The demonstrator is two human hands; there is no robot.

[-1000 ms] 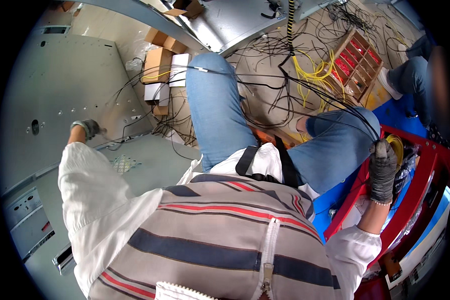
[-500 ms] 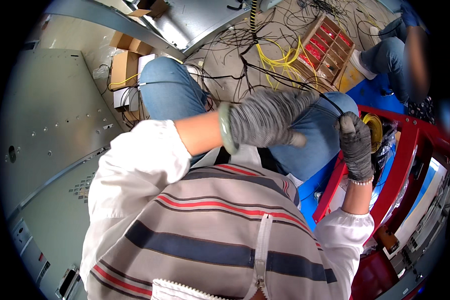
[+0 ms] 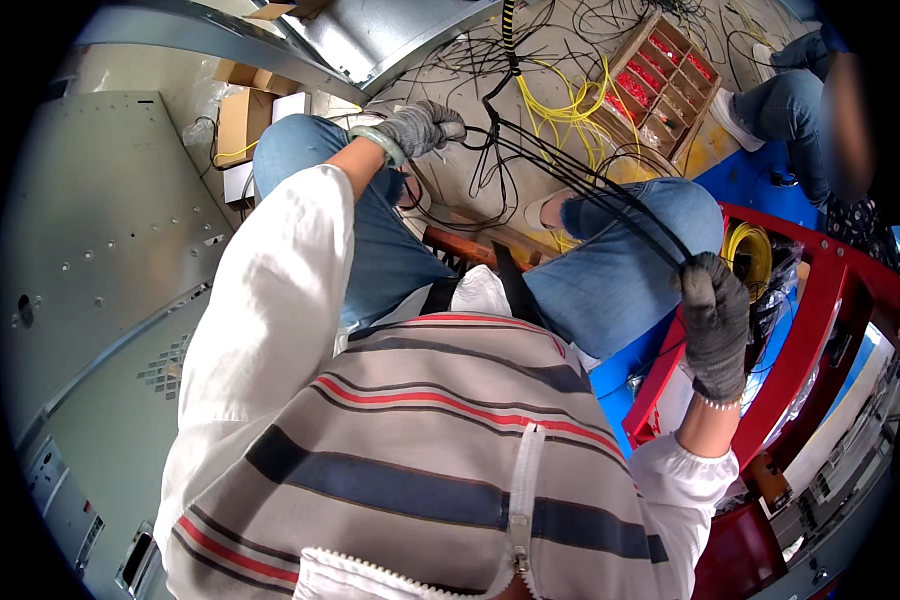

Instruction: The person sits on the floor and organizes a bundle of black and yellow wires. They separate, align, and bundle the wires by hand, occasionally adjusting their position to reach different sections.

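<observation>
Black cables (image 3: 605, 183) run taut across my knees from a bundle in front of me. Their near ends are in my right hand (image 3: 715, 325), which is closed round them beside my right knee. My left hand (image 3: 420, 130), gloved in grey like the right, has its fingers pinched on a black cable loop (image 3: 477, 139) beyond my left knee. The bundle continues upward in a yellow-and-black striped sleeve (image 3: 509, 40).
Loose yellow cables (image 3: 560, 112) and a wooden compartment box (image 3: 682, 100) with red parts lie ahead on the floor. Cardboard boxes (image 3: 244, 125) and a metal cabinet panel (image 3: 110, 220) are at left. A red metal frame (image 3: 805, 320) stands at right, near a seated co-worker's leg (image 3: 785, 110).
My left hand has moved forward and left, from over my right thigh to the cables beyond my left knee. The right hand has stayed almost in place, dropping slightly nearer, still gripping the cables.
</observation>
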